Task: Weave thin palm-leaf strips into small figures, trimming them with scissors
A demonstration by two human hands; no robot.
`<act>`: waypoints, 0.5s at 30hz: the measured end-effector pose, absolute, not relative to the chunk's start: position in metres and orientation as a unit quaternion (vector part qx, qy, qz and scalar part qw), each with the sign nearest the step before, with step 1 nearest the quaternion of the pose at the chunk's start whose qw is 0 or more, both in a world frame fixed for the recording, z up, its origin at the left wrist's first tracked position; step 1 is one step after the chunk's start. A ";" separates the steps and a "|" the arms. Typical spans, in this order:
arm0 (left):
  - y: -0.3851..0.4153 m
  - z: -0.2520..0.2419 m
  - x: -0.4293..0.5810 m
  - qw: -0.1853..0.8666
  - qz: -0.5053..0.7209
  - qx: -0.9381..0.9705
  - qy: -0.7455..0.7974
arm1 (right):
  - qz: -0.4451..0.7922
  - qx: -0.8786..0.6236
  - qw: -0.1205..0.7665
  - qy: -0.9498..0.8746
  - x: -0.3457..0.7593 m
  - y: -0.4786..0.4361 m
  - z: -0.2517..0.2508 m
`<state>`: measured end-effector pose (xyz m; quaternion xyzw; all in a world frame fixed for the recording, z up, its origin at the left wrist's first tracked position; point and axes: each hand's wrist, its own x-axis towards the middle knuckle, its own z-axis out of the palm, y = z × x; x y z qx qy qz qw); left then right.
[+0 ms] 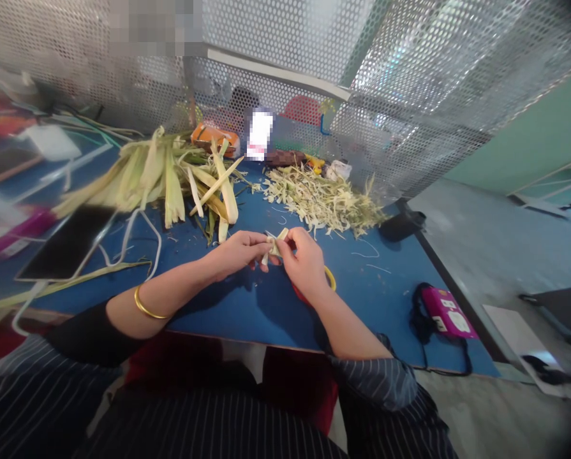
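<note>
Over the blue table, my left hand [244, 250] and my right hand [303, 258] meet, both pinching a small folded piece of pale corn husk [276, 244]. Its ends stick out between the fingers, and part of it is covered by them. Under my right wrist shows the yellow rim of a round object [330, 278] with some red beside it; the rest is hidden. Beyond my left hand lies a bundle of long dried corn husks [161, 169]. A heap of small husk pieces [323, 201] is spread beyond my right hand.
Left, a dark phone-like screen [69, 242] rests on a white wire stand [132, 236]. An orange packet [215, 137] stands at the back by a perforated metal screen [275, 38]. At right are a black cup [402, 225] and a magenta box [448, 312] with a black cord.
</note>
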<state>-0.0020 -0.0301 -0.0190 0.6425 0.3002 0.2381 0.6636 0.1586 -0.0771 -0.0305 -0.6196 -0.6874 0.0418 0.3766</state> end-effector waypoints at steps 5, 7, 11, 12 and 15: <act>-0.031 -0.023 0.002 0.638 0.279 0.646 0.314 | 0.103 -0.628 0.383 -0.669 0.156 -0.078 -0.032; -0.029 -0.025 0.001 0.634 0.296 0.637 0.324 | 0.146 -0.624 0.384 -0.665 0.159 -0.079 -0.028; -0.024 -0.024 -0.004 0.619 0.322 0.634 0.333 | 0.225 -0.603 0.375 -0.667 0.169 -0.080 -0.017; -0.023 -0.023 -0.005 0.618 0.323 0.636 0.329 | 0.236 -0.599 0.371 -0.669 0.171 -0.080 -0.015; -0.022 -0.022 -0.007 0.625 0.318 0.638 0.317 | 0.276 -0.589 0.369 -0.664 0.171 -0.079 -0.014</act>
